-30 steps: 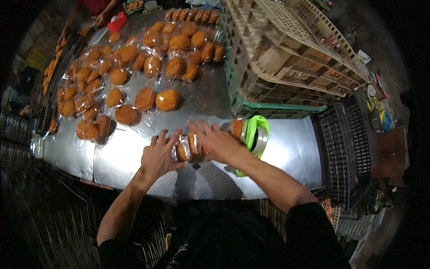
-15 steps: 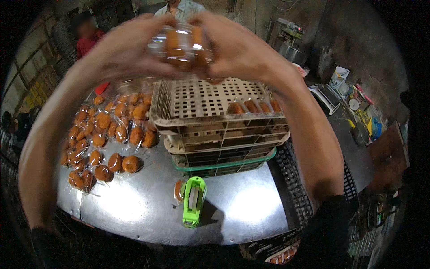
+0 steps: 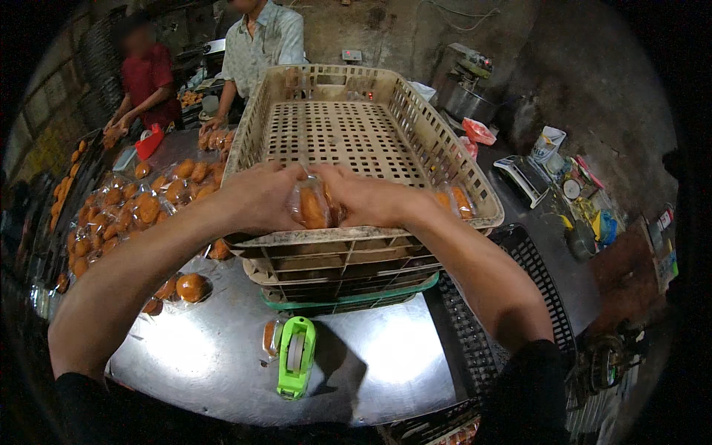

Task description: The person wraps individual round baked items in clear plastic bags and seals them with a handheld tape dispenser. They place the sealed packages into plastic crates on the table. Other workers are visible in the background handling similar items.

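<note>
Your left grip (image 3: 265,196) and right grip (image 3: 365,197) had come down to the beige crate (image 3: 334,132), closed around wrapped buns (image 3: 313,209); placing seemed underway, calling next for gentle release.

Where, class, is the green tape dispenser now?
The green tape dispenser is low and left of centre in the head view, on the metal table, just right of a wrapped pastry.
</note>
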`<state>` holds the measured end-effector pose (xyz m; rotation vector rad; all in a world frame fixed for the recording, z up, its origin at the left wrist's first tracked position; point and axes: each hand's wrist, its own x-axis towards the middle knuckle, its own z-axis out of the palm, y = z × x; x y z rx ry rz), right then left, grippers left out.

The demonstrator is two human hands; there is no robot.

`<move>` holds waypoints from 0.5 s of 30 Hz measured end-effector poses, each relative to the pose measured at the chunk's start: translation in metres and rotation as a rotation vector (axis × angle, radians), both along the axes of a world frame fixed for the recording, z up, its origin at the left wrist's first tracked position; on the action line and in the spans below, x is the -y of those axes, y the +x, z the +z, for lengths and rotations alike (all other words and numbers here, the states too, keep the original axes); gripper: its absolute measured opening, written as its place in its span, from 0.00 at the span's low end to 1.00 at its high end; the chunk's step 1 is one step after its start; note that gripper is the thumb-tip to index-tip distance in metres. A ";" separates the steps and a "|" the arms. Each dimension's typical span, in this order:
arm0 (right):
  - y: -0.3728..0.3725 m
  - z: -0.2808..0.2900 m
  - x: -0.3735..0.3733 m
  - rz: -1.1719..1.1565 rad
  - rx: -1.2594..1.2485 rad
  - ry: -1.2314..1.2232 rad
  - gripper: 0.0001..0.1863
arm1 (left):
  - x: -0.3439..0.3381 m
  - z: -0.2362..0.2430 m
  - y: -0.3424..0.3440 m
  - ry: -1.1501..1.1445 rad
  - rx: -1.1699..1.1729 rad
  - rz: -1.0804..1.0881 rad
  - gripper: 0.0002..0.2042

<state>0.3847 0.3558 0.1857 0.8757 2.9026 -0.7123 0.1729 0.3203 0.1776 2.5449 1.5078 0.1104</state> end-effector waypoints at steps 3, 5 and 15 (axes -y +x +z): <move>0.000 0.009 -0.004 -0.045 0.246 -0.125 0.53 | -0.013 -0.022 -0.009 -0.157 0.007 -0.099 0.40; 0.038 0.043 -0.009 -0.108 -0.045 -0.055 0.49 | -0.016 -0.013 -0.006 -0.255 0.170 -0.195 0.40; 0.167 0.021 0.131 -0.657 -0.810 0.179 0.34 | -0.032 0.021 0.053 -0.043 0.104 -0.027 0.44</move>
